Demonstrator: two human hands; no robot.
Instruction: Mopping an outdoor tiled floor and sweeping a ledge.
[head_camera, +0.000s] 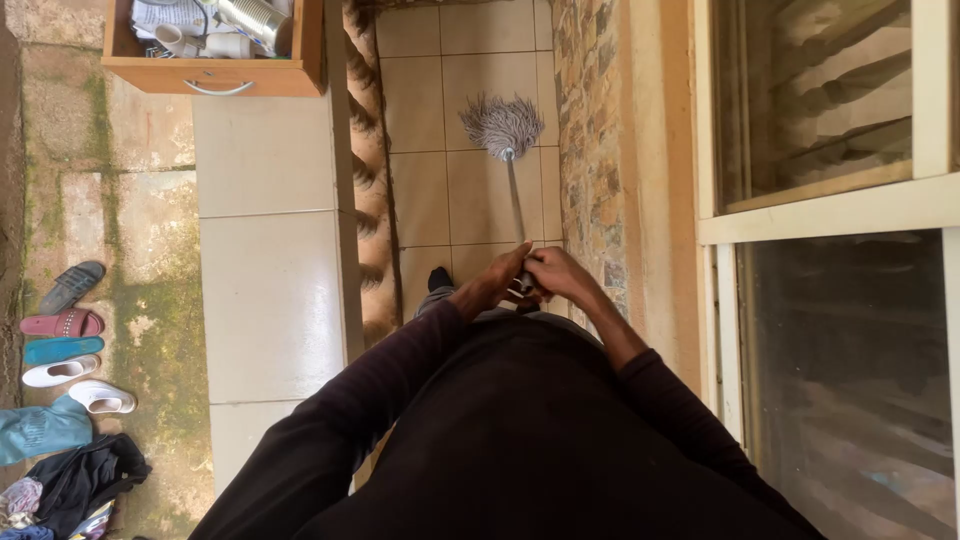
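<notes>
A string mop stands on the beige tiled floor (420, 190) of a narrow walkway, its grey shaggy head (501, 124) spread ahead of me. The metal handle (515, 200) runs back toward my body. My left hand (494, 282) and my right hand (556, 273) are both wrapped around the handle's near end, side by side and touching. My dark long sleeves and torso fill the lower part of the view and hide my legs; one dark shoe tip (439, 278) shows.
A balustrade (365, 170) and a tiled ledge (270, 280) border the walkway on the left. On the right are a stone-faced wall (590, 150) and windows (830, 200). A wooden drawer (215, 45) of clutter rests on the ledge. Sandals (65, 335) and clothes lie on the ground below.
</notes>
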